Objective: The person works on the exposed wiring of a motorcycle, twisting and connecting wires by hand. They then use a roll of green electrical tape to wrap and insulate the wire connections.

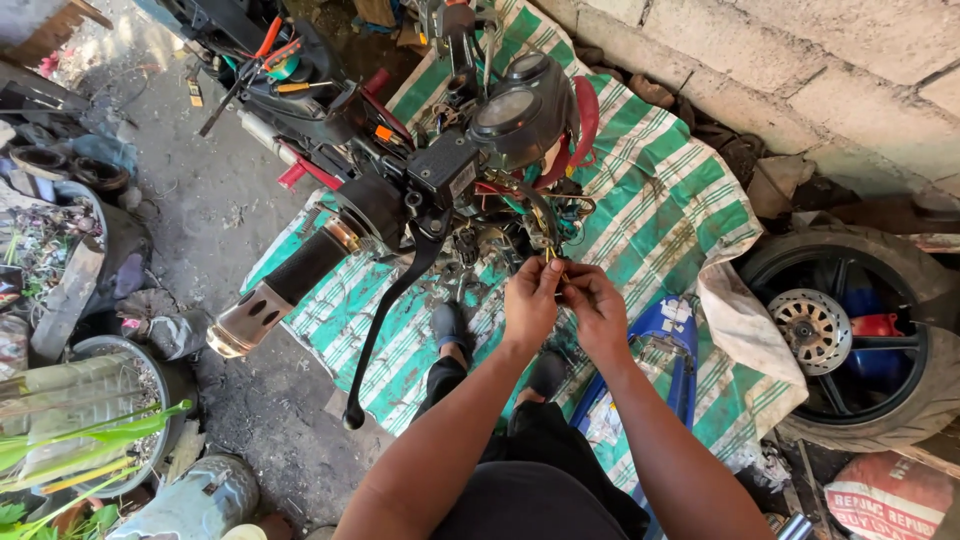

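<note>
Head view: my left hand (528, 300) and right hand (597, 312) meet just below the handlebar; fingertips of both are pinched together on a small yellow wire end (553, 258). The wire bundle (540, 215) rises at 12 o'clock. The brake lever (392, 300) hangs at 9 o'clock; grip (300, 272) beyond. The gauges (515, 105) sit farther up, over striped cloth (660, 210).

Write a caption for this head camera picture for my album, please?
Both hands, left hand and right hand, pinch thin wires beneath a motorcycle handlebar over a green striped tarp.
</note>
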